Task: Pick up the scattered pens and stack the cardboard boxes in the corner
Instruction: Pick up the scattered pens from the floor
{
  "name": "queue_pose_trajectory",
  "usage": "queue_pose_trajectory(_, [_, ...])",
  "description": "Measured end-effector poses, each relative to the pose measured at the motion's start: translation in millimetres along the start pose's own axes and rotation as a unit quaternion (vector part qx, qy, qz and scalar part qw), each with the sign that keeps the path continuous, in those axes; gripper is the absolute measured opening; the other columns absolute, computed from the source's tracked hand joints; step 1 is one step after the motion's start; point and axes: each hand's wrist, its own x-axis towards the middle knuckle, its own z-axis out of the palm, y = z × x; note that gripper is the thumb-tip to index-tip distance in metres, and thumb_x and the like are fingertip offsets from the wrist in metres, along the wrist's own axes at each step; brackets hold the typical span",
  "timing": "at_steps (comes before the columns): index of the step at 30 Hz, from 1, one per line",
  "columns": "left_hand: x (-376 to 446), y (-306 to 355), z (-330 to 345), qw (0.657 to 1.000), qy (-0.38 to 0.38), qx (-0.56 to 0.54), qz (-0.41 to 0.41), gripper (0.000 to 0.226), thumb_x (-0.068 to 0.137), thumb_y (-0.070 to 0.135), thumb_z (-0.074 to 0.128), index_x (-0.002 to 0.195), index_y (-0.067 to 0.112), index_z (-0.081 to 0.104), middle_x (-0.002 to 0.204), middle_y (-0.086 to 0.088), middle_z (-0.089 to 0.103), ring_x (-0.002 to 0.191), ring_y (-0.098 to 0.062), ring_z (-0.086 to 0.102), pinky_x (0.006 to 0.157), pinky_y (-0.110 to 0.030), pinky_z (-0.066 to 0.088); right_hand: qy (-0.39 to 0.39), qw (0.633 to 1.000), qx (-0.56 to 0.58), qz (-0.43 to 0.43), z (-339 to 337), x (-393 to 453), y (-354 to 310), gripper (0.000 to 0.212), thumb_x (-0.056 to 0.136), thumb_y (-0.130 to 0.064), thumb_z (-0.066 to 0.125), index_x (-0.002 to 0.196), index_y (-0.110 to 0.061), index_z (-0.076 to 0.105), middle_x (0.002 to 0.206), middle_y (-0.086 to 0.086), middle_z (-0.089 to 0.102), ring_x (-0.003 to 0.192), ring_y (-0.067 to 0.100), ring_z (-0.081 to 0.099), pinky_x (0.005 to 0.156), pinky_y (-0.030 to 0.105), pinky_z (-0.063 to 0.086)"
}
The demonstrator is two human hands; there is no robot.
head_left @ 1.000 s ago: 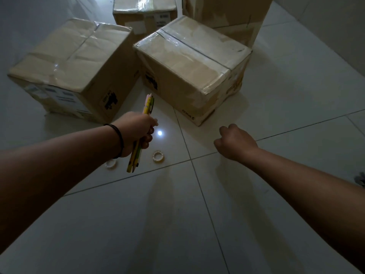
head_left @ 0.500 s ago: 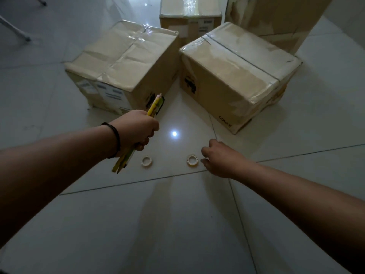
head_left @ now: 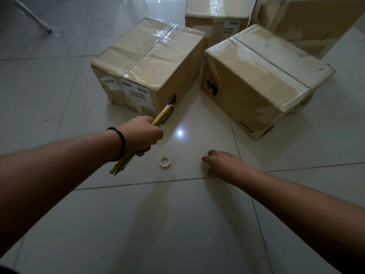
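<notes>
Pens (head_left: 160, 117) sit bundled in the left hand's (head_left: 140, 135) closed grip; the right hand (head_left: 223, 162) rests curled on the floor (head_left: 177, 224), its grip unclear.

We see an indoor room, maybe a storeroom: glossy pale tiled floor (head_left: 177, 224), with taped cardboard boxes (head_left: 152, 62) standing together on it.
</notes>
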Motion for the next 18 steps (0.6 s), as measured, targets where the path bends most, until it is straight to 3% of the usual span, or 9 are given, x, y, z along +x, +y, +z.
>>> queue_pose_trajectory(6, [0.1,-2.0,-5.9,1.000,0.002,-0.029,0.005,0.028,0.088,0.007,0.049,0.116,0.001,0.051,0.064,-0.006,0.039,0.046,-0.015,0.032,0.042,-0.021,0.032,0.018,0.999,-0.039,0.001,11.5,-5.7,-5.9,0.030,0.095,-0.008,0.041,0.124,-0.008,0.051,0.107,0.011,0.048,0.089,0.022,0.049,0.065,0.030,0.039])
queue_pose_trajectory(9, [-0.6,-4.5,-10.0,1.000,0.004,-0.031,0.002,0.026,0.089,0.008,0.049,0.114,0.002,0.052,0.064,-0.005,0.039,0.046,-0.015,0.033,0.042,-0.022,0.032,0.023,0.999,-0.023,0.015,11.7,-5.0,-7.8,0.032,0.096,-0.008,0.041,0.127,-0.009,0.046,0.110,0.013,0.045,0.088,0.024,0.051,0.067,0.031,0.042])
queue_pose_trajectory(12, [-2.0,-8.3,-18.3,0.999,0.012,-0.046,-0.011,0.016,0.089,0.009,0.049,0.105,0.007,0.052,0.063,-0.004,0.039,0.046,-0.014,0.032,0.040,-0.021,0.032,0.022,0.999,0.010,0.038,4.0,0.8,-15.2,0.022,0.093,-0.006,0.043,0.111,-0.005,0.054,0.107,0.012,0.041,0.078,0.022,0.049,0.063,0.031,0.043])
queue_pose_trajectory(18, [-4.0,-20.5,-33.1,0.997,0.033,-0.058,-0.035,0.005,0.089,0.009,0.050,0.093,0.008,0.046,0.063,-0.004,0.037,0.046,-0.013,0.030,0.036,-0.020,0.030,0.047,0.996,0.061,0.048,-32.5,15.6,-33.1,0.026,0.087,-0.021,0.049,0.109,-0.009,0.057,0.107,0.009,0.048,0.091,0.024,0.048,0.071,0.033,0.049])
